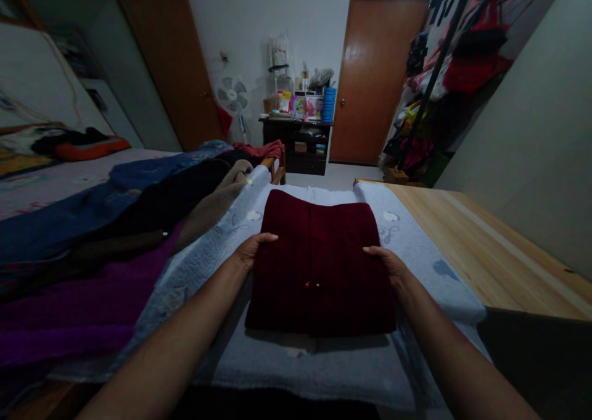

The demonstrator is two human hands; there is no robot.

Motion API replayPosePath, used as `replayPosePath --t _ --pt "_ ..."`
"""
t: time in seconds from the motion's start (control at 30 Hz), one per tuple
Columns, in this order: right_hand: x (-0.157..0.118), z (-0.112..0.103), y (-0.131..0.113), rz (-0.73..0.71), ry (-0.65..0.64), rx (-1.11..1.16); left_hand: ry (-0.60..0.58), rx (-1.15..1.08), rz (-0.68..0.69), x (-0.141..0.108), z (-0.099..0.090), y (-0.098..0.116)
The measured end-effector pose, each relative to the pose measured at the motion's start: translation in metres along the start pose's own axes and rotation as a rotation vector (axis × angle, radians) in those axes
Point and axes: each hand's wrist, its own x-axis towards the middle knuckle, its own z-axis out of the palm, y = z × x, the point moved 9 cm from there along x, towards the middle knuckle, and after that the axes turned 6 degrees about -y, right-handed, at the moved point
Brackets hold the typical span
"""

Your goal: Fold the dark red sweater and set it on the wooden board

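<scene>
Fingers of both hands slip under the folded dark-red ribbed garment (pixel 319 263), out of sight. At twelve o'clock, clutter on the dark cabinet (pixel 296 142) is too small to identify; forearms cut off at six.
</scene>
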Motion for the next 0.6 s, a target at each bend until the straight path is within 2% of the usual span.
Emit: replayPosePath --t 0.1,0.3,0.47,0.6 --pt "0.003 0.001 -0.027 -0.074 0.023 -0.045 -0.018 0.103 0.154 0.002 0.016 0.033" --pt "0.015 0.017 -0.093 -0.317 0.018 -0.148 -0.028 0.36 0.489 0.014 0.041 0.1" --pt "0.034 0.022 -0.136 -0.497 0.106 -0.142 0.012 0.511 0.65 0.024 0.052 0.138" --pt "0.051 0.023 -0.16 -0.617 0.144 -0.144 0.077 0.637 0.796 0.022 0.06 0.16"
